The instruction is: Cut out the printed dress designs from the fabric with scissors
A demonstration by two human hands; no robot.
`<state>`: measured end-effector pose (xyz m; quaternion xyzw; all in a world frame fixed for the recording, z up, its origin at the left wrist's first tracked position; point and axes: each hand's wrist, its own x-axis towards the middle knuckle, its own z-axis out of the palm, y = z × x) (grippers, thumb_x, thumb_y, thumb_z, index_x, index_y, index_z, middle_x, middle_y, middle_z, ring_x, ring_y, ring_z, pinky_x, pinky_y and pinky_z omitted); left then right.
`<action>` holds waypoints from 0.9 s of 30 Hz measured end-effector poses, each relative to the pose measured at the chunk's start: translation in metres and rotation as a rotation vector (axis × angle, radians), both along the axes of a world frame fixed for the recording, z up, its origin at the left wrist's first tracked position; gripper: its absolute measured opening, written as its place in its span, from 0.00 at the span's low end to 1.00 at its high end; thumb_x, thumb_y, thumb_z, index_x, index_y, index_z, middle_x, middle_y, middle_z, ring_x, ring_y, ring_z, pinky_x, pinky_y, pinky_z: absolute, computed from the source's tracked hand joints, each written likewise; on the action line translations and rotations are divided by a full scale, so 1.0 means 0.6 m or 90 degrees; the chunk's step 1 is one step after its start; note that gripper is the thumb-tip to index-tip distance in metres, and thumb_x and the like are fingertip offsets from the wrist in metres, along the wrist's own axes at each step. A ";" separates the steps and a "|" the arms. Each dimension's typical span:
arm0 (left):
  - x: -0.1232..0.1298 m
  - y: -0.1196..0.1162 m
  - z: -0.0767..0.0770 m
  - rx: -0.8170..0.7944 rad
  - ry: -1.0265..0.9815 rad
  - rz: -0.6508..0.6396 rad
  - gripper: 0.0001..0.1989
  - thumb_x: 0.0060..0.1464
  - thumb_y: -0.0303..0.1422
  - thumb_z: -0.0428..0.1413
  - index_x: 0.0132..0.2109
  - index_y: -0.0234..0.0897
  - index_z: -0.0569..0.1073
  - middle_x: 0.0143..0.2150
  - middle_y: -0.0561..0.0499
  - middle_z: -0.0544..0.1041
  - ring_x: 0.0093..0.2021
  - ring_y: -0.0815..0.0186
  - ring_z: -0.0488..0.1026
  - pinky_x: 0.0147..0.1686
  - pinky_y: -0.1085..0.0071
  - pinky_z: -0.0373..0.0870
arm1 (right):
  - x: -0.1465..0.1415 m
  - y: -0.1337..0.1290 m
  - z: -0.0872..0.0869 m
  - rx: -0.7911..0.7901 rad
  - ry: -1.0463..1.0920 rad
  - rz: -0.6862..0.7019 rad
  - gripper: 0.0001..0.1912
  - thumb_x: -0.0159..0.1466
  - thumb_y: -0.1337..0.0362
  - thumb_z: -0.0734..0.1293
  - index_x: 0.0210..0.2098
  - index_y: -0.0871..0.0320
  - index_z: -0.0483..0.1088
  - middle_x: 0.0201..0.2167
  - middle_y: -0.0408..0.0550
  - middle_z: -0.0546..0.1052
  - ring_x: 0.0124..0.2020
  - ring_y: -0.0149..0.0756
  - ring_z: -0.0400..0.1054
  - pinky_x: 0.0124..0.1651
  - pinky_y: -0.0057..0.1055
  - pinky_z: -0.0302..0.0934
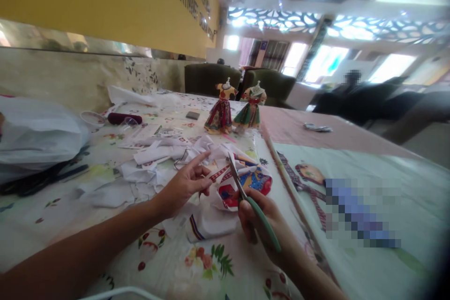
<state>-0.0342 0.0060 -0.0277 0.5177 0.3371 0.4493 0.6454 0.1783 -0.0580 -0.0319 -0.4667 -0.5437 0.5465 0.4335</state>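
Two hands meet over a printed paper cutout (242, 183). Your left hand (184, 185) pinches its edge, forefinger stretched out. Your right hand (262, 225) grips green-handled scissors (251, 204), blades on the cutout just beside the left fingers. Beyond both hands lie paper scraps (158, 159) and two small dress dolls (234, 108).

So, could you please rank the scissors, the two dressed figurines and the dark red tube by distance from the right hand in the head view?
1. Scissors: in the right hand.
2. Dressed figurines: farther up the table, straight ahead.
3. Dark red tube: far left, farthest.
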 end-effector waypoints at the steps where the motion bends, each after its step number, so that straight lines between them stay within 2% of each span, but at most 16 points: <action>1: 0.000 0.000 0.000 -0.005 0.006 -0.002 0.45 0.52 0.31 0.65 0.72 0.41 0.55 0.37 0.54 0.73 0.29 0.71 0.71 0.34 0.70 0.68 | 0.000 0.001 0.000 0.006 0.002 -0.004 0.24 0.62 0.42 0.68 0.35 0.58 0.66 0.15 0.34 0.63 0.13 0.25 0.54 0.17 0.22 0.48; 8: 0.003 -0.003 0.006 -0.120 0.094 -0.094 0.36 0.57 0.43 0.61 0.69 0.36 0.62 0.39 0.46 0.79 0.26 0.71 0.71 0.31 0.71 0.69 | 0.001 0.006 -0.002 0.037 0.027 -0.056 0.25 0.60 0.41 0.70 0.37 0.58 0.66 0.16 0.34 0.64 0.13 0.24 0.55 0.16 0.22 0.48; 13: 0.001 -0.002 0.004 -0.123 0.157 -0.162 0.29 0.56 0.47 0.60 0.60 0.37 0.73 0.37 0.47 0.79 0.25 0.71 0.71 0.27 0.74 0.66 | 0.007 0.013 -0.007 0.065 0.038 -0.088 0.27 0.59 0.42 0.72 0.39 0.59 0.68 0.17 0.33 0.65 0.13 0.24 0.56 0.16 0.22 0.49; 15: -0.001 0.000 0.004 -0.078 0.211 -0.113 0.27 0.55 0.46 0.61 0.57 0.36 0.75 0.37 0.47 0.78 0.28 0.69 0.72 0.26 0.74 0.66 | 0.010 0.016 -0.006 0.082 0.032 -0.096 0.26 0.59 0.43 0.72 0.39 0.59 0.68 0.16 0.33 0.65 0.13 0.24 0.56 0.16 0.22 0.48; 17: -0.002 0.002 0.003 0.004 0.246 -0.001 0.24 0.53 0.44 0.62 0.53 0.35 0.78 0.39 0.47 0.77 0.30 0.68 0.71 0.27 0.74 0.66 | 0.011 0.017 -0.003 0.095 0.019 -0.108 0.24 0.60 0.44 0.72 0.38 0.59 0.68 0.16 0.33 0.64 0.14 0.24 0.55 0.17 0.22 0.48; 19: -0.003 0.002 0.004 0.068 0.232 0.083 0.20 0.52 0.41 0.63 0.50 0.35 0.79 0.39 0.48 0.77 0.31 0.68 0.70 0.28 0.74 0.66 | 0.007 0.016 0.001 0.094 0.006 -0.121 0.23 0.60 0.44 0.72 0.38 0.59 0.68 0.15 0.32 0.64 0.14 0.24 0.55 0.16 0.22 0.48; 21: -0.001 -0.001 0.006 0.075 0.180 0.090 0.18 0.53 0.39 0.62 0.48 0.35 0.80 0.37 0.48 0.77 0.31 0.68 0.68 0.28 0.73 0.65 | -0.002 0.013 0.006 0.086 -0.006 -0.128 0.23 0.59 0.44 0.73 0.36 0.58 0.67 0.15 0.32 0.64 0.13 0.25 0.55 0.16 0.22 0.48; 27: 0.017 -0.023 0.001 0.015 0.020 -0.056 0.19 0.53 0.40 0.63 0.49 0.34 0.81 0.37 0.47 0.78 0.30 0.70 0.67 0.32 0.72 0.64 | -0.045 0.001 0.032 0.054 -0.023 -0.093 0.25 0.57 0.44 0.74 0.38 0.58 0.68 0.14 0.32 0.64 0.12 0.25 0.54 0.14 0.22 0.48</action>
